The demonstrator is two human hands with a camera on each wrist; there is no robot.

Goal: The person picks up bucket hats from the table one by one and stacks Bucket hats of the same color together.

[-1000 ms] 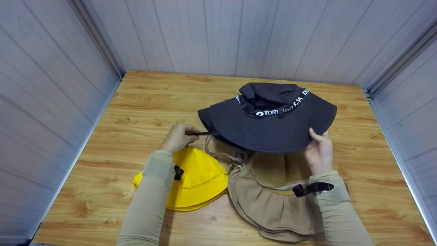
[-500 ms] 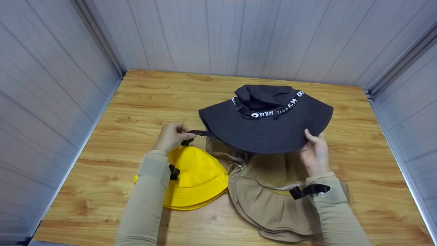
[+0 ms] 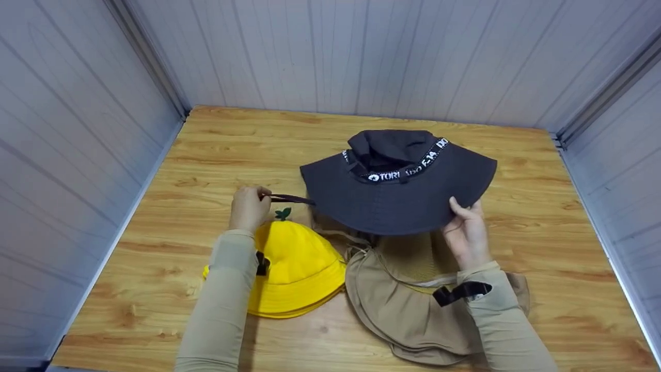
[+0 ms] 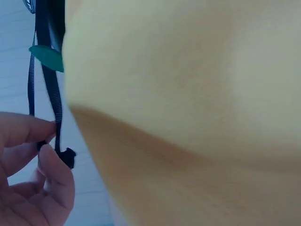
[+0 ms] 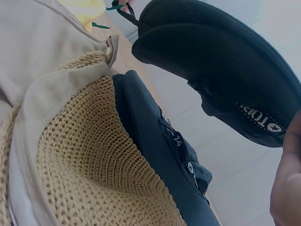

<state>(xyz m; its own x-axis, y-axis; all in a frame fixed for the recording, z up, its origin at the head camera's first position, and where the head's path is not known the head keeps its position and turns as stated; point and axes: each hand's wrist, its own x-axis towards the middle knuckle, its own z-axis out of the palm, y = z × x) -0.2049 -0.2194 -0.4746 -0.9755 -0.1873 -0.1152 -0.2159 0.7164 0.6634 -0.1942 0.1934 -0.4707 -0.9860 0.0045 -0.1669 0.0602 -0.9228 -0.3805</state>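
Observation:
A dark grey bucket hat [image 3: 403, 204] with a white-lettered inner band is held tilted above the table, its inside toward me. My right hand [image 3: 467, 235] pinches its brim at the lower right, thumb on the near face. My left hand [image 3: 250, 208] pinches a thin black strap [image 3: 289, 198] stretched out from the hat's left side. In the left wrist view a small black plastic piece [image 4: 68, 158] is at the strap's end beside the fingers. Below the left hand lies a yellow bucket hat [image 3: 297, 258] with a green sprout [image 3: 283, 213] on top.
Tan sun hats [image 3: 413, 315] with overlapping brims and a woven straw part [image 5: 103, 160] lie under the right forearm. Another dark lettered hat [image 5: 150, 122] shows beyond them in the right wrist view. Pale panel walls [image 3: 335, 57] enclose the wooden table [image 3: 170, 248].
Both hands and the dark hat have shifted slightly left. My left hand has drawn the strap out further, and the yellow hat's green sprout has become plainly visible.

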